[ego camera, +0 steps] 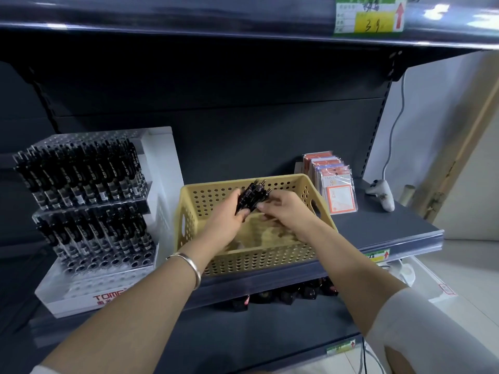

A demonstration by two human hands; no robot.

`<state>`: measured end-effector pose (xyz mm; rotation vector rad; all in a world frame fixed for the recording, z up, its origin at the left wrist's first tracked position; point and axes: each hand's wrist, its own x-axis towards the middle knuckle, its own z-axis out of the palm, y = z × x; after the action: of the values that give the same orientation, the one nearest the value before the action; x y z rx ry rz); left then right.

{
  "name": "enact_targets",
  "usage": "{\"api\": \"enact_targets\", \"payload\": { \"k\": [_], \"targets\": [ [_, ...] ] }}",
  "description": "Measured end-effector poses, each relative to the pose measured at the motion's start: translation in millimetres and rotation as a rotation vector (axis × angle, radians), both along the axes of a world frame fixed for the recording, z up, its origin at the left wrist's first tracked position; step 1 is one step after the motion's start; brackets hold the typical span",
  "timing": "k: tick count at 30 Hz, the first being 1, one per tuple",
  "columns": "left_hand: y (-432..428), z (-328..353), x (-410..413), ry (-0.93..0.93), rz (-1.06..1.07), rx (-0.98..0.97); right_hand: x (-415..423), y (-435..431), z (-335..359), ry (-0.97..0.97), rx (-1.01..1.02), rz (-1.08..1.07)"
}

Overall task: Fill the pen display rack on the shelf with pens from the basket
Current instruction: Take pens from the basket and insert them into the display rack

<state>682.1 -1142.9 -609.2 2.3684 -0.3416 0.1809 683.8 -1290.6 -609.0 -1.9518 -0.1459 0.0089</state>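
Note:
A yellow perforated basket [272, 259] stands on the dark shelf, right of a white tiered pen display rack [89, 282]. The rack's upper two tiers hold rows of black pens [81, 171]; its lowest tier shows open holes. Over the basket, my left hand [226, 222] grips a bundle of black pens [252, 197], tips pointing up and away. My right hand [286, 211] pinches the bundle's lower end from the right. The basket's visible floor looks bare.
Packets of red and white cards [337, 193] stand behind the basket on the right. A white controller [382, 194] with a cable lies at the shelf's right end. Dark items sit on the shelf below. The upper shelf overhangs close above.

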Motion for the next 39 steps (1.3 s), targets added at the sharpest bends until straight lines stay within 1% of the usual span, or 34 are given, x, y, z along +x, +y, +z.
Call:
{"api": "enact_targets", "payload": {
  "k": [2, 4, 8, 10, 14, 22, 33, 35, 39],
  "targets": [
    [1.1, 6.4, -2.5, -0.038, 0.007, -0.026, -3.1, 5.3, 6.8, -0.017, 0.203, -0.051],
    [2.5, 13.4, -6.5, -0.101, 0.024, -0.058, -8.0, 10.6, 15.9, -0.042, 0.282, -0.076],
    [7.1, 26.8, -16.2, -0.276, 0.063, -0.171, -16.0, 22.3, 35.5, -0.107, 0.332, -0.059],
    [11.0, 31.8, -20.5, -0.320, 0.081, -0.189, -18.5, 29.1, 43.5, -0.140, 0.364, -0.053],
    [21.4, 37.6, -28.5, -0.314, 0.061, -0.221, -23.6, 43.9, 52.9, -0.171, 0.408, -0.043],
    [67.4, 45.5, -53.7, -0.311, 0.103, -0.298, -43.8, 90.6, 66.8, -0.172, 0.463, 0.023],
    [138.0, 45.6, -89.3, -0.304, 0.176, -0.352, -73.8, 159.3, 78.7, -0.145, 0.421, 0.115],
    [150.3, 43.1, -94.8, -0.302, 0.193, -0.358, -76.6, 171.8, 79.0, -0.151, 0.361, 0.127],
    [172.9, 36.5, -104.5, -0.294, 0.220, -0.346, -77.4, 196.3, 76.0, -0.193, 0.180, 0.127]
  ]
}}
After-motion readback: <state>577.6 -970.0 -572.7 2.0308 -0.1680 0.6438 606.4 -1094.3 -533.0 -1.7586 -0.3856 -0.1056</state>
